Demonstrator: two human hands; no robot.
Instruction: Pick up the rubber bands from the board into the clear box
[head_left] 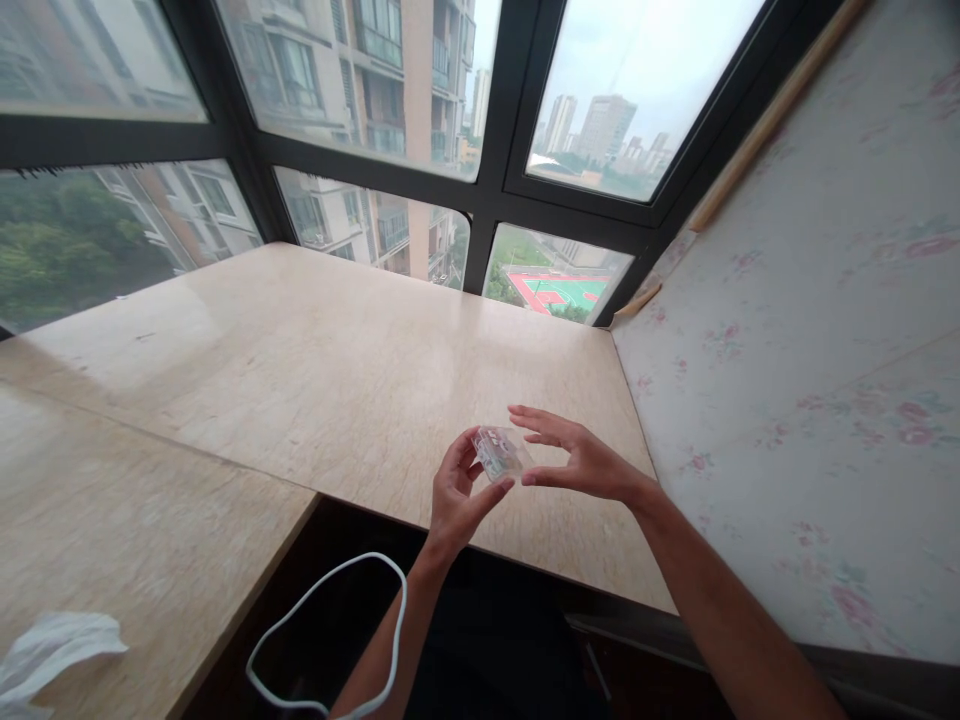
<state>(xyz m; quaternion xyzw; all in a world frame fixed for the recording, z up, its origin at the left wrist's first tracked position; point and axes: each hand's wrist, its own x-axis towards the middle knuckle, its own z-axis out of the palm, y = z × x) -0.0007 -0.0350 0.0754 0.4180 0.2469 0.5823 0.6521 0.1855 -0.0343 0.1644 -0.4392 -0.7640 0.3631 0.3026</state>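
A small clear plastic box (501,453) is held up above the stone ledge near its front edge. Small items show through its walls, too small to name. My left hand (459,492) grips the box from the left, thumb along the near side and fingers behind it. To the right of the box is my right hand (574,458), thumb and fingers spread apart. Its thumb tip is close to the box's right corner; I cannot tell whether it touches.
The pale stone ledge (360,370) runs beneath dark-framed windows (487,230). A wall with flowered paper (810,400) bounds the right side. A white cable (300,600) loops by my left forearm. Crumpled white tissue (67,640) lies at the lower left.
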